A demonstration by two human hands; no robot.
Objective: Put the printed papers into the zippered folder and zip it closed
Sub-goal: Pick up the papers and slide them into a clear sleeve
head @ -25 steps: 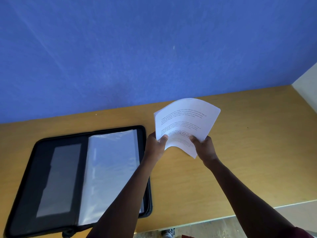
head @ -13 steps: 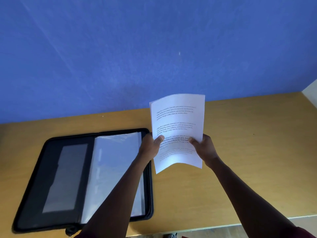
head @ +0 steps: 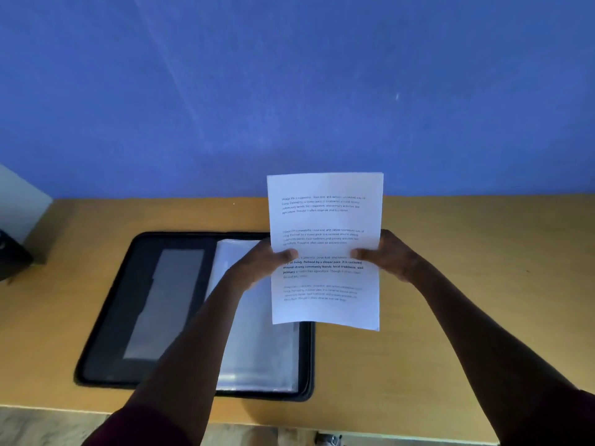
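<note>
A dark object [head: 13, 255] is sitting at the far left edge, beside a pale surface [head: 22, 201], too cut off to identify. A yellow-brown worktop [head: 483, 268] is running across the view, and a blue wall [head: 289, 91] is rising behind it. A strip of floor [head: 48, 426] is showing below the near edge.

The folder [head: 145, 310] is lying open and flat on the left half of the worktop, its black zippered rim framing a grey panel on the left side and clear plastic sleeves [head: 257, 349] on the right.

The left hand [head: 264, 262] is reaching over the sleeves and pinching the papers [head: 325, 220] at their left edge, thumb on the printed face. The papers are standing nearly upright above the worktop, held between both grips, their lower left corner overlapping the folder's right edge in the view. The right hand [head: 386, 255] is pinching the right edge at the same height, thumb in front.
</note>
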